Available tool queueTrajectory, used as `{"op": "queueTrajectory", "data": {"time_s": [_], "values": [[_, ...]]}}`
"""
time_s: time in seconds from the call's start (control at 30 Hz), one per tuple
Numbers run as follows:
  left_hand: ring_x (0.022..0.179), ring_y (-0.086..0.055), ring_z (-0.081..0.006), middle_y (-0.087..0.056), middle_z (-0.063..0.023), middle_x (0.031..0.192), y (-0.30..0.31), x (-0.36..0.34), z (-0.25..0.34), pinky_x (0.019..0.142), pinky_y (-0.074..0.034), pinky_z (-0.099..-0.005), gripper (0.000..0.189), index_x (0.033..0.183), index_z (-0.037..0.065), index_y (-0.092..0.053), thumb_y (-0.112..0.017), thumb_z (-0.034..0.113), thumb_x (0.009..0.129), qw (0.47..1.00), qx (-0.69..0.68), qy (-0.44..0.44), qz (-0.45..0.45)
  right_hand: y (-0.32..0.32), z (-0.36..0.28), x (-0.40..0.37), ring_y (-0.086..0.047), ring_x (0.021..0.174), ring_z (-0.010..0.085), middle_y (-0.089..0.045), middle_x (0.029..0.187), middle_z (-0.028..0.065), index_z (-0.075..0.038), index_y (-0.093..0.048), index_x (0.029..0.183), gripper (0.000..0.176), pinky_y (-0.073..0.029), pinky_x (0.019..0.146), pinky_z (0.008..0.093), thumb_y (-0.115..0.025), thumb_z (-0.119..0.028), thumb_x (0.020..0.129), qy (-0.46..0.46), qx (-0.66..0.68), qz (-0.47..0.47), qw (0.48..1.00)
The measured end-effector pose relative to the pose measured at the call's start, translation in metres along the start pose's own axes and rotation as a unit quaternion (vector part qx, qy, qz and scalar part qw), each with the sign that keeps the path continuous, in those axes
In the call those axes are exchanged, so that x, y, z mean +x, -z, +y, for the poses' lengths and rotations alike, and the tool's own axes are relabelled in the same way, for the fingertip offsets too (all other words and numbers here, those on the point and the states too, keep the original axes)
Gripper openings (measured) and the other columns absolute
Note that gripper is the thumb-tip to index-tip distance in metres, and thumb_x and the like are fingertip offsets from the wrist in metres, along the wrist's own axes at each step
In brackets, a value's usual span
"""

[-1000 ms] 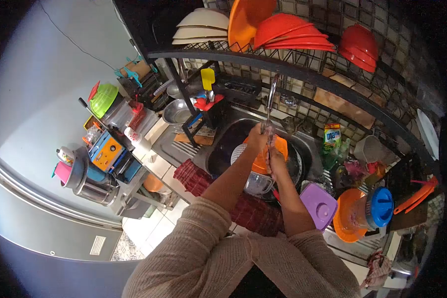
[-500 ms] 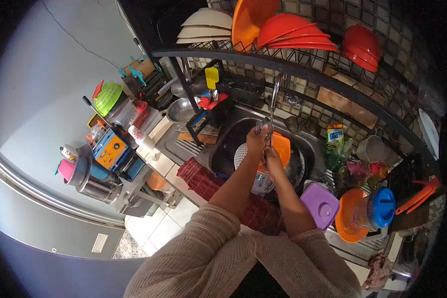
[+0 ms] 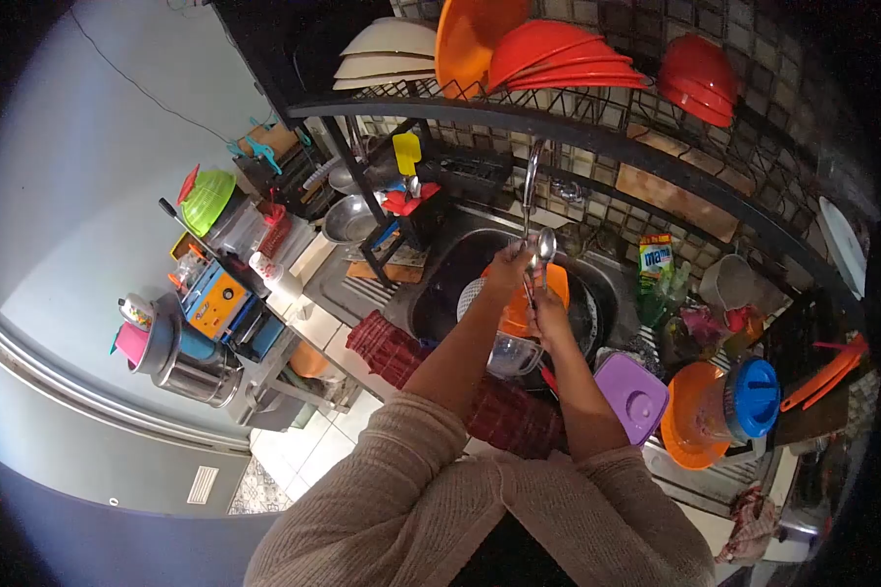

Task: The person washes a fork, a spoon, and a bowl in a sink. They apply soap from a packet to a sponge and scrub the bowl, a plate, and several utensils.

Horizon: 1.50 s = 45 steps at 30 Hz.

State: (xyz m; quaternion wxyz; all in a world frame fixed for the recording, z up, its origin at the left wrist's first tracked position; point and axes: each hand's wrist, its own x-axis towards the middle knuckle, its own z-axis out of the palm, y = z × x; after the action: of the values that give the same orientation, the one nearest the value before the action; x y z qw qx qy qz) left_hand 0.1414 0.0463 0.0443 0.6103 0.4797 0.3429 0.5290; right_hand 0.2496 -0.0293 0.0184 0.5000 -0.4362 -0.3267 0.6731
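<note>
- Head view, from my remote seat: my right hand [image 3: 550,318] has its fingers closed around the handle of a metal spoon [image 3: 546,241], held bowl-up above the sink [image 3: 445,274], just below the faucet [image 3: 532,176].
- My left hand [image 3: 507,269] is bent beside the spoon; I cannot tell whether its fingers grip it, or whether there is more than 1 spoon.
- If the handle is slick, I judge the spoon could slip into the orange bowl [image 3: 555,284] underneath.
- Water striking the spoon's curved bowl could spray towards the sleeves.
- A careless right-elbow swing could knock the purple lid [image 3: 622,382] beside that forearm.
</note>
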Motion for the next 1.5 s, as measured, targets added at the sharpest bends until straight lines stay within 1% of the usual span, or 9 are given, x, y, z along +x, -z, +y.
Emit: {"op": "queueTrajectory", "data": {"time_s": [0.13,0.27,0.33,0.47,0.53,1.07,1.17,1.27,1.5], "values": [[0.064,-0.053,-0.0101,-0.058,-0.0048,0.086,0.014,-0.007,-0.008,0.056,-0.042,-0.0233,0.047,0.131,0.005,-0.039,-0.054,0.010,0.087,0.977,-0.113,0.004,-0.183,-0.011,-0.013,-0.008,-0.033,0.038,0.0060,-0.041,0.055,-0.0031,-0.014,-0.050,0.094,0.028,-0.023,0.033,0.0202,-0.043,-0.041,0.094,0.018,0.015,0.011,1.000],[0.064,-0.053,-0.0123,-0.056,-0.0064,0.081,0.018,-0.002,-0.031,0.055,-0.043,-0.0253,0.062,0.139,0.006,-0.025,-0.055,0.010,0.086,0.984,-0.027,0.155,-0.086,-0.009,-0.003,0.015,-0.034,0.037,0.0065,-0.042,0.057,-0.0031,-0.015,-0.048,0.091,0.019,-0.022,0.033,0.0197,-0.044,-0.033,0.094,0.110,-0.007,0.027,0.994],[0.046,-0.045,-0.0147,-0.045,-0.0029,0.056,-0.006,-0.030,-0.003,0.045,-0.042,-0.0307,0.032,0.082,0.005,-0.054,-0.053,0.036,0.089,0.969,0.105,0.220,-0.035,-0.012,-0.012,0.015,-0.036,0.040,0.0064,-0.043,0.057,-0.0028,-0.013,-0.049,0.101,0.019,-0.026,0.035,0.0197,-0.041,-0.029,0.096,0.083,0.002,0.041,0.996],[0.046,-0.046,-0.0141,-0.044,-0.0028,0.054,0.007,-0.029,-0.018,0.044,-0.041,-0.0302,0.039,0.078,0.009,-0.051,-0.052,0.047,0.086,0.974,0.174,0.131,-0.058,-0.010,-0.004,0.018,-0.040,0.043,0.0070,-0.047,0.061,-0.0018,-0.011,-0.052,0.106,0.021,-0.031,0.037,0.0201,-0.039,-0.024,0.097,0.022,0.035,0.040,0.998],[0.064,-0.056,-0.0111,-0.054,-0.0044,0.072,0.006,-0.029,-0.007,0.050,-0.045,-0.0255,0.042,0.117,0.006,-0.046,-0.052,0.037,0.089,0.979,0.127,0.160,-0.018,-0.007,0.004,0.021,-0.042,0.044,0.0071,-0.048,0.062,-0.0018,-0.011,-0.053,0.103,0.020,-0.032,0.037,0.0202,-0.040,-0.024,0.096,0.046,0.020,0.016,0.999],[0.068,-0.057,-0.0105,-0.060,-0.0019,0.083,0.031,-0.016,-0.028,0.054,-0.046,-0.0243,0.050,0.113,0.014,-0.054,-0.040,0.056,0.089,0.974,-0.031,0.220,0.051,-0.026,-0.007,0.009,-0.040,0.040,0.0066,-0.050,0.062,-0.0028,-0.014,-0.050,0.092,0.024,-0.028,0.033,0.0218,-0.041,-0.035,0.096,0.103,-0.036,0.037,0.993],[0.075,-0.059,-0.0118,-0.059,-0.0037,0.091,0.032,-0.021,-0.026,0.061,-0.047,-0.0250,0.051,0.120,0.015,-0.052,-0.041,0.054,0.090,0.977,-0.059,0.204,-0.020,-0.031,-0.005,0.011,-0.038,0.039,0.0059,-0.048,0.061,-0.0034,-0.013,-0.052,0.091,0.025,-0.029,0.033,0.0214,-0.041,-0.035,0.096,0.142,0.028,-0.010,0.989],[0.081,-0.059,-0.0130,-0.059,-0.0035,0.098,0.009,-0.043,0.003,0.067,-0.048,-0.0250,0.047,0.121,0.015,-0.050,-0.043,0.050,0.091,0.987,0.046,0.104,0.118,-0.035,0.006,0.014,-0.032,0.039,0.0028,-0.041,0.057,-0.0075,-0.014,-0.053,0.092,0.027,-0.026,0.038,0.0193,-0.046,-0.040,0.093,0.129,0.006,0.066,0.989],[0.088,-0.060,-0.0157,-0.059,-0.0038,0.110,0.070,-0.064,0.020,0.075,-0.047,-0.0270,0.038,0.125,0.013,-0.048,-0.049,0.031,0.092,0.998,0.015,0.060,0.000,-0.019,0.010,0.026,-0.032,0.039,0.0037,-0.038,0.054,-0.0070,-0.011,-0.053,0.096,0.029,-0.028,0.035,0.0209,-0.049,-0.040,0.092,0.090,0.038,0.059,0.994]]}}
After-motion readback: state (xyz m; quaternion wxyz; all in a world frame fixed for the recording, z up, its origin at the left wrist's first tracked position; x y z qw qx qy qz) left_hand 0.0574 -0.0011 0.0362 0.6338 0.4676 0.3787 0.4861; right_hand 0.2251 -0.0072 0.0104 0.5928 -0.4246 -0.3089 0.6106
